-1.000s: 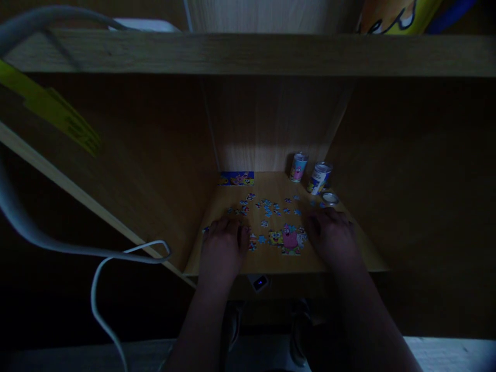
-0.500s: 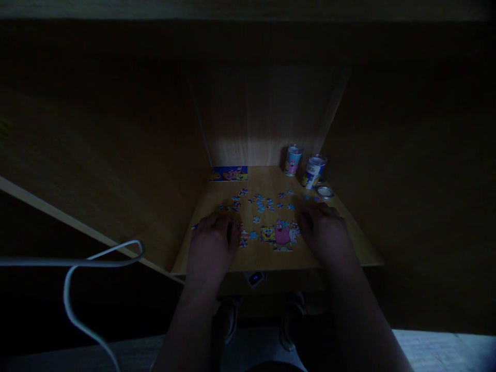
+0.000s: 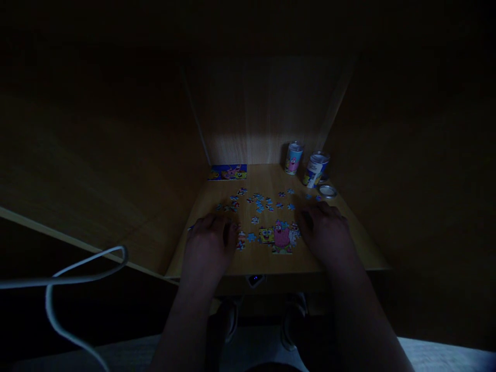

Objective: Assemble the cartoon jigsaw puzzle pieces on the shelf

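Observation:
A partly joined jigsaw puzzle [image 3: 281, 236], showing a pink figure and a yellow square one, lies near the board's front edge. My right hand [image 3: 327, 230] rests just right of it, fingers loosely bent and thumb apart, with nothing visible in it. On the left, my left hand [image 3: 209, 240] lies over the board, its thumb apart from the curled fingers; the fingertips are partly hidden. Close to its thumb are a few puzzle pieces [image 3: 241, 240] and a light blue piece [image 3: 251, 236]. Farther back, several loose puzzle pieces [image 3: 259, 202] are scattered, with a single piece [image 3: 254, 220] nearer the joined part.
Two printed cans [image 3: 293, 158] [image 3: 315, 170] stand at the back right, beside a round lid [image 3: 327, 191]. A picture strip [image 3: 228, 172] lies at the back left. Wooden walls enclose the board [image 3: 271, 264]. A white cable [image 3: 77, 279] loops at left. The light is dim.
The camera view has shifted slightly. Both hands stay in nearly the same places, and the puzzle pieces look unmoved.

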Motion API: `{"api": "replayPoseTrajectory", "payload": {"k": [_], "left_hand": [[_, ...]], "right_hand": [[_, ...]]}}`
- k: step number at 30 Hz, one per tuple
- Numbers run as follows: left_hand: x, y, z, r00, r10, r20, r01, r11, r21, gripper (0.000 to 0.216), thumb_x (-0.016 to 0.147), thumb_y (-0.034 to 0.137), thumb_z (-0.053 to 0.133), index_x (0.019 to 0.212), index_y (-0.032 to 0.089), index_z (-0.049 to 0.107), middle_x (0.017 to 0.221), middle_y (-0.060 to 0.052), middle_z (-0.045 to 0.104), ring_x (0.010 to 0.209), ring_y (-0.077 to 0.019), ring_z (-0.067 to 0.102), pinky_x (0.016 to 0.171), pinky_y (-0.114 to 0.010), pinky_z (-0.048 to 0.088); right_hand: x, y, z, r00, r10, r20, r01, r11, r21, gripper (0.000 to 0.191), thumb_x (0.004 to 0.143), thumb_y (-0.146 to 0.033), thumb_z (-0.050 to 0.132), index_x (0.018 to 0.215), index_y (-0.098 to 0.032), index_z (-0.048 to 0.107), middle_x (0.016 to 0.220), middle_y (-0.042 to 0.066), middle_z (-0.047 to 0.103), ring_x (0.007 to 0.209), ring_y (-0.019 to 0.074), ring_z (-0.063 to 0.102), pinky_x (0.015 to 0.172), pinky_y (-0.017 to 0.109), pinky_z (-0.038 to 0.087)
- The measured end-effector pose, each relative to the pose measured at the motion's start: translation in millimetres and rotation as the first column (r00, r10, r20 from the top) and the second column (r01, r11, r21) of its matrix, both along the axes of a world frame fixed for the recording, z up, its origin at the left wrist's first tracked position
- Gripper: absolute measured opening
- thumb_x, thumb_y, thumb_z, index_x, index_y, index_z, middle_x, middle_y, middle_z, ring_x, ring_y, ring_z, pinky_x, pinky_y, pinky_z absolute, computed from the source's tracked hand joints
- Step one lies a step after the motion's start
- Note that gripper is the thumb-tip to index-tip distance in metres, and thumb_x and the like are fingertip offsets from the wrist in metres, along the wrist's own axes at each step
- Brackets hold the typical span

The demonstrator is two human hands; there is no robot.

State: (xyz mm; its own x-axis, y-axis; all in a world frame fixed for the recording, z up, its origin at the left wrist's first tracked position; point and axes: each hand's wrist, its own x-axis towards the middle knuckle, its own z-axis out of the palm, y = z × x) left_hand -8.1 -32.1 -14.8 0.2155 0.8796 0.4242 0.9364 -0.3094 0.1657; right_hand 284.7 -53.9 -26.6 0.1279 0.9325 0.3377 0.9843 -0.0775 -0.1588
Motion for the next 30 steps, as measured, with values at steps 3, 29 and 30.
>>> {"api": "replayPoseTrajectory", "payload": {"k": [3, 29, 30], "left_hand": [[-1.5, 1.2, -1.5, 1.0, -0.005, -0.011, 0.005, 1.0, -0.003, 0.026, 0.109, 0.039, 0.055, 0.095, 0.023, 0.07, 0.102, -0.011, 0.074, 0.096, -0.031, 0.069, 0.089, -0.046, 0.056], [1.2, 0.0, 3.6, 1.0, -0.008, 0.001, 0.008, 1.0, -0.022, 0.024, 0.109, 0.036, 0.056, 0.095, 0.023, 0.071, 0.102, -0.01, 0.074, 0.098, -0.031, 0.069, 0.091, -0.047, 0.056], [1.1, 0.0, 3.3, 1.0, -0.006, 0.0, 0.006, 1.0, -0.02, 0.024, 0.109, 0.036, 0.056, 0.095, 0.023, 0.07, 0.102, -0.011, 0.074, 0.098, -0.0311, 0.069, 0.09, -0.046, 0.056]], "right_hand": [[-1.0, -0.7, 0.9, 1.0, 0.002, -0.006, -0.002, 1.0, 0.001, 0.026, 0.111, -0.036, 0.054, 0.115, -0.023, 0.077, 0.123, 0.014, 0.077, 0.109, 0.032, 0.067, 0.092, 0.043, 0.046], [-0.6, -0.7, 2.7, 1.0, 0.01, -0.021, -0.01, 1.0, -0.002, 0.027, 0.111, -0.035, 0.055, 0.118, -0.023, 0.078, 0.127, 0.014, 0.077, 0.112, 0.0316, 0.067, 0.093, 0.042, 0.047], [-0.6, -0.6, 2.9, 1.0, 0.01, -0.013, -0.01, 1.0, -0.007, 0.028, 0.111, -0.035, 0.054, 0.119, -0.022, 0.078, 0.127, 0.015, 0.077, 0.112, 0.0317, 0.067, 0.094, 0.042, 0.047]]}}
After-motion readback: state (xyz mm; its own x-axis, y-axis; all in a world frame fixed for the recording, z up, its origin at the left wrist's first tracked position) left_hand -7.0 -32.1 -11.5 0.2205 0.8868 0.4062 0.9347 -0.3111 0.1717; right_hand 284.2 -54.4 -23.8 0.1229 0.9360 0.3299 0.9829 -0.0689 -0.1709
